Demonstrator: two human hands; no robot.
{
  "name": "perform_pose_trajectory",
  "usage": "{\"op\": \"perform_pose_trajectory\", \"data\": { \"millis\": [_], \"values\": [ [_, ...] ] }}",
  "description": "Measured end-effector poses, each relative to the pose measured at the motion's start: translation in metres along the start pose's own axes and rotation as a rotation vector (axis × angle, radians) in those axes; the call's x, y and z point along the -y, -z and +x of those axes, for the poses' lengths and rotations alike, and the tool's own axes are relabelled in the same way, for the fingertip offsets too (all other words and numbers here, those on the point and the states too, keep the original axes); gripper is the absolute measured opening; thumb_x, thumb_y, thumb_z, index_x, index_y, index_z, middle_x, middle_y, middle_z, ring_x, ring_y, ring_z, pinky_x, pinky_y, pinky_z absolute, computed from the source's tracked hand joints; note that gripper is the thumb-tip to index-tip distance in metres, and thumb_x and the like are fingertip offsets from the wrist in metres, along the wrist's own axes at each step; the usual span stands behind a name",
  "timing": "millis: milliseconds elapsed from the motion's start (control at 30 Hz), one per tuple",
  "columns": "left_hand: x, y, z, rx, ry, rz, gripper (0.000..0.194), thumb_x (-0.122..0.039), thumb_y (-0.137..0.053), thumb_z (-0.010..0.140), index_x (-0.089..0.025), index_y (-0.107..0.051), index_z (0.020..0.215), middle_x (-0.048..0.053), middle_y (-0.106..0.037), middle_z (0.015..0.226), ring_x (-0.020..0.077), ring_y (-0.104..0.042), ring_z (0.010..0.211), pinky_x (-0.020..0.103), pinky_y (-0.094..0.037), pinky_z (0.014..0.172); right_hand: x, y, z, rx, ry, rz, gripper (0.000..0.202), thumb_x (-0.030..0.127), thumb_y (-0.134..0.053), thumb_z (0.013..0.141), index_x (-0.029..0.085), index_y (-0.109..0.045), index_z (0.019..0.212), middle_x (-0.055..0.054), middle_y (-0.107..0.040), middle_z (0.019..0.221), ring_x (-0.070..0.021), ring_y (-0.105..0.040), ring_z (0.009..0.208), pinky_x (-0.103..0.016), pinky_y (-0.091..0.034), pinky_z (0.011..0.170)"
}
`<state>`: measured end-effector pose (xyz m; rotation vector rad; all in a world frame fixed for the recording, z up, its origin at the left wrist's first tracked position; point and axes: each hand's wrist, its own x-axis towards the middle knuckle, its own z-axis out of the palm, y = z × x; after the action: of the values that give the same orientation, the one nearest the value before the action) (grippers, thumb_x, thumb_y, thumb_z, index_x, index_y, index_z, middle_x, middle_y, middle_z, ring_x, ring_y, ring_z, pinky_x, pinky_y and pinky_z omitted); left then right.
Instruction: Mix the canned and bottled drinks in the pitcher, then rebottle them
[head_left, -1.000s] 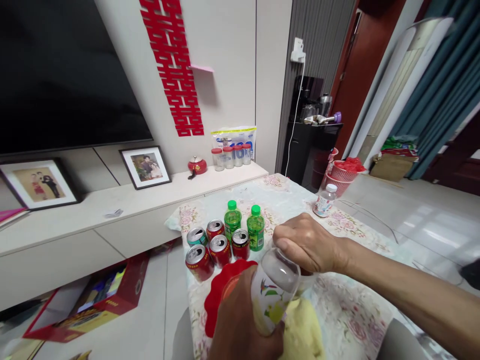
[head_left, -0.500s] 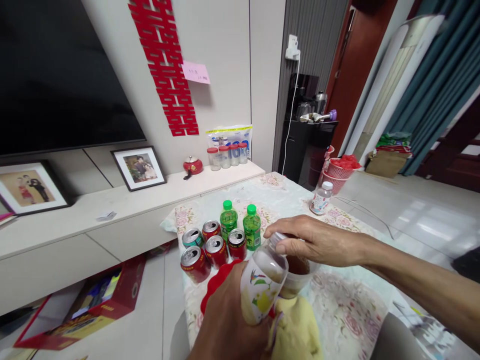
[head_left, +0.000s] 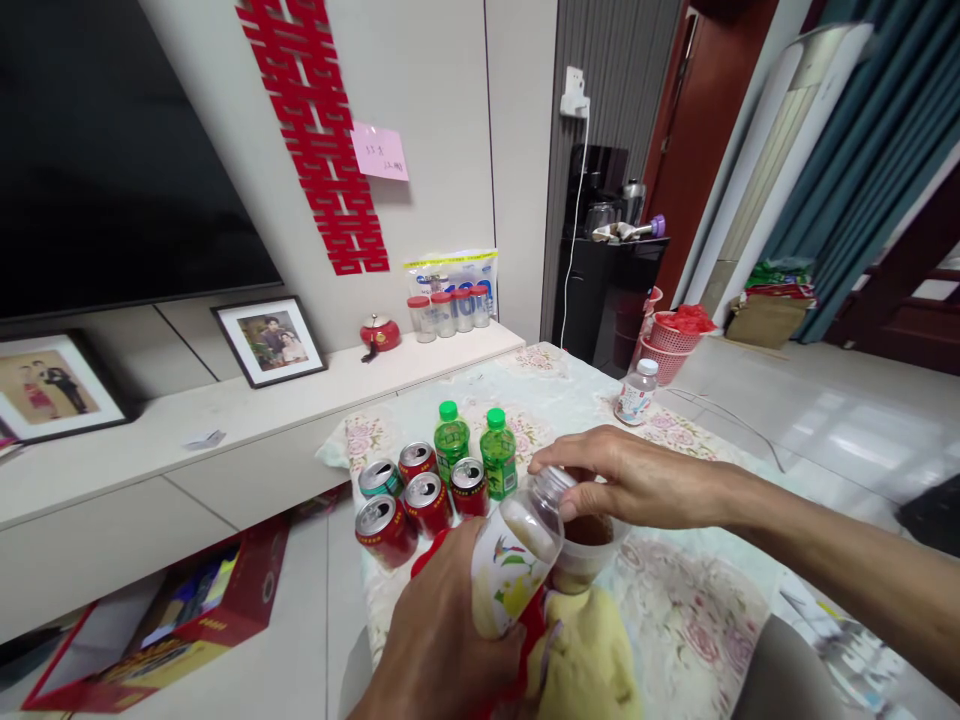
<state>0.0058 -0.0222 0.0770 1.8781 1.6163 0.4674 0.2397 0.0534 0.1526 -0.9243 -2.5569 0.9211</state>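
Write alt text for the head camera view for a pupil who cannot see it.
A person's left hand grips a tilted, clear bottle, the right hand at its neck. Close by is a tub with brown contents; farther back to the left on the flowered tablecloth stand five cans and two green-capped bottles.

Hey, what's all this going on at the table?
Someone's left hand grips a tilted bottle with a bird-and-fruit label, while the right hand is at its neck. Whether a cap is on is hard to tell. Nearby are a clear tub with something brown inside, a yellow cloth, five cans and two green-capped bottles.
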Motion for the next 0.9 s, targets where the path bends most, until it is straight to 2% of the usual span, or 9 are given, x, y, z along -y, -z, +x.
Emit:
{"op": "perform_pose_trajectory", "data": {
  "millis": [100, 200, 367, 500, 567, 733, 900],
  "values": [
    [0.003, 0.002, 0.004, 0.017, 0.012, 0.015, 0.053, -0.030, -0.071, 0.068, -0.027, -0.059, 0.119, 0.005, -0.076, 0.111, 0.0321, -0.074, 0.101, 0.038, -0.055, 0.075, -0.011, 0.000, -0.001, -0.057, 0.166, 0.051, 0.025, 0.025, -0.065, 0.098, 0.016, -0.070, 0.121, -0.010, -0.074, 0.119, -0.0216, -0.069, 0.110, -0.036, -0.051, 0.098],
    [0.005, 0.003, 0.007, 0.035, 0.003, 0.029, 0.051, -0.035, -0.072, 0.069, -0.026, -0.059, 0.118, 0.007, -0.077, 0.111, 0.0327, -0.075, 0.098, 0.037, -0.054, 0.072, -0.015, -0.004, -0.002, -0.070, 0.129, 0.084, 0.034, 0.030, -0.072, 0.095, 0.019, -0.069, 0.127, -0.009, -0.073, 0.127, -0.0221, -0.067, 0.118, -0.037, -0.050, 0.103],
    [0.003, 0.009, 0.009, 0.061, -0.006, 0.010, 0.050, -0.033, -0.071, 0.067, -0.026, -0.059, 0.115, 0.006, -0.078, 0.107, 0.0309, -0.075, 0.091, 0.036, -0.054, 0.070, -0.021, -0.003, -0.005, -0.051, -0.029, 0.194, 0.039, 0.040, -0.077, 0.091, 0.020, -0.072, 0.125, -0.005, -0.077, 0.111, -0.0205, -0.070, 0.099, -0.034, -0.054, 0.091],
    [0.003, 0.017, 0.011, 0.072, 0.000, 0.061, 0.047, -0.023, -0.064, 0.063, -0.026, -0.059, 0.110, 0.004, -0.077, 0.101, 0.0290, -0.074, 0.087, 0.033, -0.050, 0.066, -0.037, 0.006, -0.015, -0.303, -0.215, 0.420, 0.051, 0.043, -0.083, 0.081, 0.024, -0.071, 0.126, -0.004, -0.075, 0.114, -0.0143, -0.067, 0.078, -0.032, -0.057, 0.074],
    [0.002, 0.023, 0.013, 0.082, 0.009, 0.122, 0.046, -0.022, -0.061, 0.062, -0.027, -0.058, 0.108, 0.002, -0.076, 0.099, 0.0280, -0.074, 0.086, 0.032, -0.048, 0.066, -0.044, 0.008, -0.022, -0.388, -0.263, 0.485, 0.055, 0.042, -0.084, 0.078, 0.024, -0.070, 0.128, -0.007, -0.073, 0.121, -0.0134, -0.066, 0.077, -0.032, -0.058, 0.072],
    [-0.004, 0.046, 0.022, 0.150, 0.012, 0.325, 0.041, -0.025, -0.061, 0.063, -0.029, -0.055, 0.104, 0.000, -0.076, 0.094, 0.0299, -0.075, 0.087, 0.031, -0.042, 0.064, -0.051, 0.002, -0.041, -0.402, -0.317, 0.532, 0.055, 0.045, -0.086, 0.076, 0.022, -0.072, 0.124, -0.008, -0.074, 0.119, -0.0148, -0.067, 0.077, -0.035, -0.059, 0.072],
    [-0.014, 0.063, 0.033, 0.173, -0.091, 0.450, 0.039, -0.027, -0.062, 0.064, -0.028, -0.057, 0.102, 0.004, -0.075, 0.099, 0.0315, -0.074, 0.090, 0.033, -0.043, 0.065, -0.051, -0.003, -0.056, -0.478, -0.345, 0.508, 0.052, 0.046, -0.083, 0.079, 0.024, -0.075, 0.125, -0.008, -0.074, 0.119, -0.0134, -0.067, 0.071, -0.032, -0.059, 0.067]
  ]
}}
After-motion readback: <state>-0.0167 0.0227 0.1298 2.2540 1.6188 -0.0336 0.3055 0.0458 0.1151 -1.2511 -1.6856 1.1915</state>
